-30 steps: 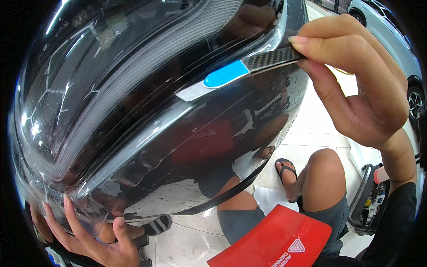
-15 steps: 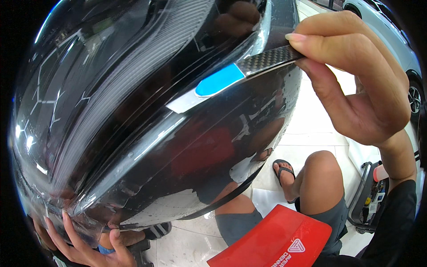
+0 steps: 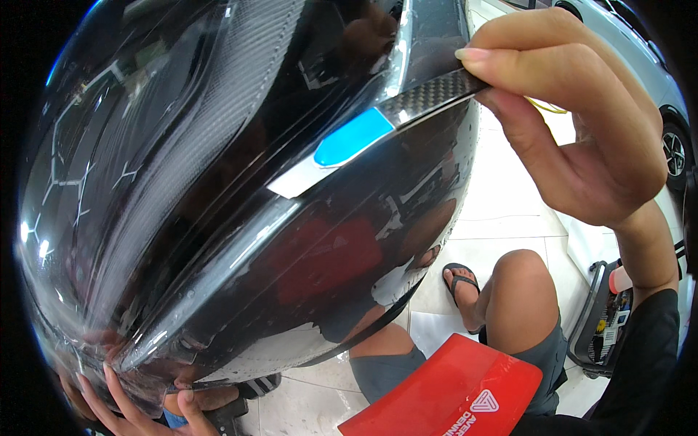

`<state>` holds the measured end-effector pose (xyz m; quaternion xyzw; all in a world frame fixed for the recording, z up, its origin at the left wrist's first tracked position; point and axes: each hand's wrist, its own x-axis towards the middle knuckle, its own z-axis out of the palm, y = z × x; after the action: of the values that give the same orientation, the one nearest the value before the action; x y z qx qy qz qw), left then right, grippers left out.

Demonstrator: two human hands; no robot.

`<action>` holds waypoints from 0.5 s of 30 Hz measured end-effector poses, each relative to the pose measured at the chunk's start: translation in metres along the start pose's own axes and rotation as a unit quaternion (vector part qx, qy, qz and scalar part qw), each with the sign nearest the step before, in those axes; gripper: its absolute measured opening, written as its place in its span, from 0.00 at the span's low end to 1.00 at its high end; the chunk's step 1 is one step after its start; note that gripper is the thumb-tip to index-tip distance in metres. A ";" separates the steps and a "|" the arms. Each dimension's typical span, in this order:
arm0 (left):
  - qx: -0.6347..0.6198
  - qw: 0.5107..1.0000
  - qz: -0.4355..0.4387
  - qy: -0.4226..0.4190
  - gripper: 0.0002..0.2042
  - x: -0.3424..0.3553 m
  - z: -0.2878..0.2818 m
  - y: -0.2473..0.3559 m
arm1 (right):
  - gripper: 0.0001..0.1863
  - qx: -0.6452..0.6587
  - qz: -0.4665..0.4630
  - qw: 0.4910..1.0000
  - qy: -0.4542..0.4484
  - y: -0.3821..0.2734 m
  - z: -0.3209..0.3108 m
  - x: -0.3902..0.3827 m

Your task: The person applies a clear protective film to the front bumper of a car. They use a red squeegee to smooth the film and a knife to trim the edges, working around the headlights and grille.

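Note:
A glossy black, curved car part (image 3: 240, 291) fills the left and middle of the view, with wet-looking clear film along its ridge. Between thumb and forefinger my right hand (image 3: 589, 131) pinches the end of a slim flat strip tool (image 3: 429, 94). It has a dark carbon-weave end, a bright blue section and a pale slanted tip, and lies along the ridge; whether the whole length touches cannot be made out. At the lower left my left hand (image 3: 134, 414) rests spread fingers against the part's wrinkled film; its palm is partly cut off.
A red card-like sheet (image 3: 436, 385) with a white emblem is in front of my body, above grey shorts. My knee (image 3: 520, 291) and a sandalled foot are below. An open black case (image 3: 600, 320) stands right; a pale car (image 3: 640, 51) is behind. Another person's leg shows lower left.
The car part and strip tool appear slightly farther left in the view. My right hand keeps its pinch and has shifted slightly left; my left hand sits a little lower.

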<state>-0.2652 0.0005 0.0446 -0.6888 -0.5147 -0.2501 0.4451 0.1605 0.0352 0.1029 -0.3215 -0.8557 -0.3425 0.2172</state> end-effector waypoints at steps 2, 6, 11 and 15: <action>0.000 1.000 -0.004 0.004 0.41 -0.002 -0.002 -0.002 | 0.15 0.001 0.002 1.000 0.012 -0.001 -0.002 0.000; 0.000 1.000 -0.006 0.010 0.41 -0.008 -0.007 -0.006 | 0.14 0.005 0.007 0.999 0.039 -0.001 -0.004 0.000; -0.004 1.000 -0.010 0.011 0.41 -0.007 -0.010 -0.006 | 0.14 0.012 0.008 0.998 0.064 0.003 -0.005 -0.001; 0.002 1.000 -0.007 0.001 0.41 -0.003 -0.014 -0.004 | 0.14 0.021 0.009 0.996 0.082 0.010 -0.003 -0.002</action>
<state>-0.2685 -0.0126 0.0503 -0.6843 -0.5197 -0.2528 0.4448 0.1691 0.0380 0.1085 -0.2958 -0.8389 -0.3478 0.2962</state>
